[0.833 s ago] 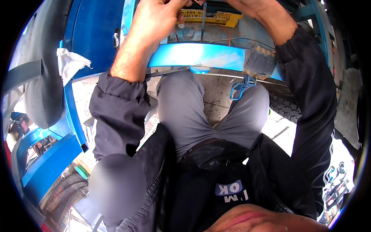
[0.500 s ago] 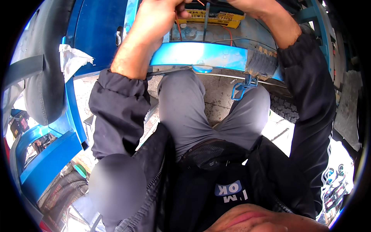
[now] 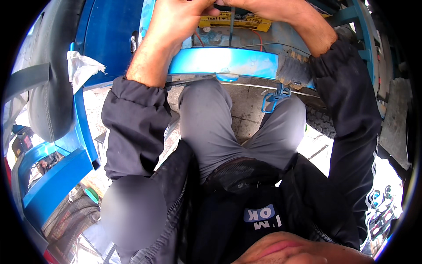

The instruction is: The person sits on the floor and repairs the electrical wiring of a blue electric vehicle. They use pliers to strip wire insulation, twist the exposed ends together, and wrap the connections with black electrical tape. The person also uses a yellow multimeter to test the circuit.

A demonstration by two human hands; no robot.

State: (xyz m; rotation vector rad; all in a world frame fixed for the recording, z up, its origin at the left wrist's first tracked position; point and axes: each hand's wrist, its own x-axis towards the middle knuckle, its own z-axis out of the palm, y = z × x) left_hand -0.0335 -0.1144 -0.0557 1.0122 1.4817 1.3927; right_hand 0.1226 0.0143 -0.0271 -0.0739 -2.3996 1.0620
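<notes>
My left hand [image 3: 183, 16] and my right hand [image 3: 259, 8] meet at the upper edge, above a blue metal frame bar [image 3: 224, 60]. The fingers of my left hand are closed, and an orange wire [image 3: 199, 38] runs up behind them. My right hand's fingers are bent in against the left fingertips; what they pinch is hidden, as the picture edge cuts them off. Just beyond and below the hands sits a box with a yellow label [image 3: 239, 22], partly covered by them. A second orange wire [image 3: 261, 39] and a thin dark cable [image 3: 272, 44] lie near the box.
A thin upright rod [image 3: 232, 28] stands before the box. Ribbed dark wrapping [image 3: 293, 70] covers the bar's right part, with a blue wire-loop bracket [image 3: 273, 102] below. A black padded seat [image 3: 50, 75] and white rag [image 3: 82, 69] are at left, a tyre [image 3: 320, 121] at right.
My right hand has moved left and met my left hand. The orange wire end that stuck out by my left fingers is now out of sight. The view has shifted slightly.
</notes>
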